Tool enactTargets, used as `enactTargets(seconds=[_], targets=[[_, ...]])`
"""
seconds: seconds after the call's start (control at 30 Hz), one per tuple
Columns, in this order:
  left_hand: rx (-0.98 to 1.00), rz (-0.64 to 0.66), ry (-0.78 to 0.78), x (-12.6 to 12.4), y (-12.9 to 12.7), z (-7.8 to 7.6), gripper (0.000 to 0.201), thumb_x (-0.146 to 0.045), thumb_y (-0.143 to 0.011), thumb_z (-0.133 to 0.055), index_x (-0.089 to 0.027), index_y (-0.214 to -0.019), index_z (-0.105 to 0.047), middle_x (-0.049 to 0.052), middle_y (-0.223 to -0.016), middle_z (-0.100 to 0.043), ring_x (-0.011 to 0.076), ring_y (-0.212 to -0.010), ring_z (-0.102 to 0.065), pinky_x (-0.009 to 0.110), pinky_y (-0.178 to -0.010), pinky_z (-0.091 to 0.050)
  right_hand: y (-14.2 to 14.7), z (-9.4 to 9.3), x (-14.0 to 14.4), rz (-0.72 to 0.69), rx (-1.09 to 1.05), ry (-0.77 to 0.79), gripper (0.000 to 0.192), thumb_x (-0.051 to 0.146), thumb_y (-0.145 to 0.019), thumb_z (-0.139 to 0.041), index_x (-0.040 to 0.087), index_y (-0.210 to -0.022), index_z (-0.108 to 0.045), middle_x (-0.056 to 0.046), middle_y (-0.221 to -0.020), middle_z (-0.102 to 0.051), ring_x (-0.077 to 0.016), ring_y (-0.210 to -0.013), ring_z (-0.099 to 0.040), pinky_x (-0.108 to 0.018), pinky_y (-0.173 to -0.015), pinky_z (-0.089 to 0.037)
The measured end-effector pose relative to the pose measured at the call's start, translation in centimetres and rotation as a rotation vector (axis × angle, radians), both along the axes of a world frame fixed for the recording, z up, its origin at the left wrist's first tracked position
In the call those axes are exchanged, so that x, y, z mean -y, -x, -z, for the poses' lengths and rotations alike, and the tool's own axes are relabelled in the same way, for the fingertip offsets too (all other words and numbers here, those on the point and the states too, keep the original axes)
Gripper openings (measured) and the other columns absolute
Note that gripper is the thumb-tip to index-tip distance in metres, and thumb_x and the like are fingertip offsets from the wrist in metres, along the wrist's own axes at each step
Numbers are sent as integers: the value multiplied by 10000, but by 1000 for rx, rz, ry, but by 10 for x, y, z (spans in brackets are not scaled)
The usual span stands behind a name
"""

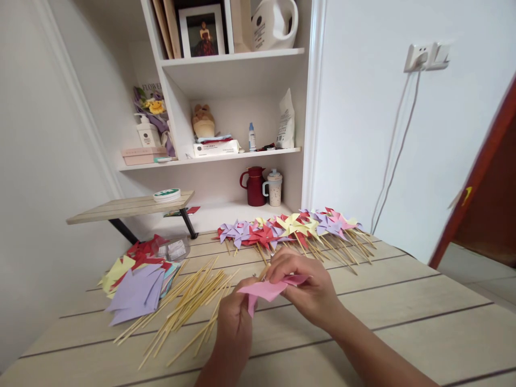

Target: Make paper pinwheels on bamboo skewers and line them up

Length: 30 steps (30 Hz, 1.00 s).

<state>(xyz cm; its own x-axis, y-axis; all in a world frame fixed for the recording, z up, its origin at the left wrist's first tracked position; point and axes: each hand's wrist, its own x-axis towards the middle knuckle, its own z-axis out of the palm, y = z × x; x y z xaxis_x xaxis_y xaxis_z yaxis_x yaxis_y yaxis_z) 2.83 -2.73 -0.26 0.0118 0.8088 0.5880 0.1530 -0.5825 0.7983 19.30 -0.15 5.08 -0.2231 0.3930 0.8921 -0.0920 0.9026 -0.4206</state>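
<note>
Both hands pinched shut on pink folded paper square (268, 290) above tabletop (403, 317), left hand (236, 317) and right hand (302, 285); looks light, floppy, tear-prone, so grip edges near thin wooden skewer (264, 271).

A pink paper piece (268, 290), partly folded into pointed flaps, sits in the lower middle of the frame, raised above the pale wooden tabletop. One pointed corner juts left, another stretches right toward the centre, and a narrow flap hangs down beneath it. A thin bamboo stick (264, 272) meets the paper at its upper edge, only a short tan stub showing, tilted up to the right. Paper and stick are pinched between both hands, so the paper's middle is partly hidden
</note>
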Motion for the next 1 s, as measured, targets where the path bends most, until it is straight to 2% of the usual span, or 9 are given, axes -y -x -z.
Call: enactTargets(seconds=[0.17, 0.57, 0.73, 0.8, 1.0], targets=[[-26, -7, -35, 0, 2, -1, 269, -266, -933, -439, -184, -855, -682, -31, -617, -459, 121, -558, -356, 240, -544, -311, 0, 1, 0, -1, -2, 21, 111, 120, -879, -665, 226, -848, -672, -37, -802, -721, -175, -758, -643, -323, -688, -504], [-52, 48, 7, 1, 7, -2, 257, -226, -896, -432, -204, -644, -472, -50, -583, -398, 113, -546, -351, 243, -555, -287, 0, 1, 0, 16, 8, 8, 91, 157, -901, -662, 237, -858, -663, -33, -801, -717, -169, -773, -641, -316, -701, -513], [-101, 69, 28, 3, 9, -5, 225, -234, -909, -408, -195, -760, -573, -55, -579, -395, 114, -523, -330, 245, -533, -268, 0, 0, 2, 0, 4, 22, 75, 181, -910, -660, 234, -857, -664, -38, -797, -708, -171, -766, -645, -315, -684, -518], [-135, 74, 8, 4, 11, -7, 220, -210, -900, -403, -194, -769, -580, -55, -581, -396, 114, -522, -334, 244, -532, -268, 0, 0, 2, -2, 7, 26, 78, 184, -912, -658, 234, -852, -662, -35, -789, -704, -171, -759, -644, -314, -677, -516], [-243, 52, -103, 3, 18, -13, 245, -162, -881, -410, -206, -648, -472, -52, -580, -421, 109, -528, -370, 236, -534, -285, 2, 2, 2, 3, 14, 37, 81, 182, -906, -672, 236, -848, -656, -32, -785, -699, -169, -757, -638, -313, -676, -513]])
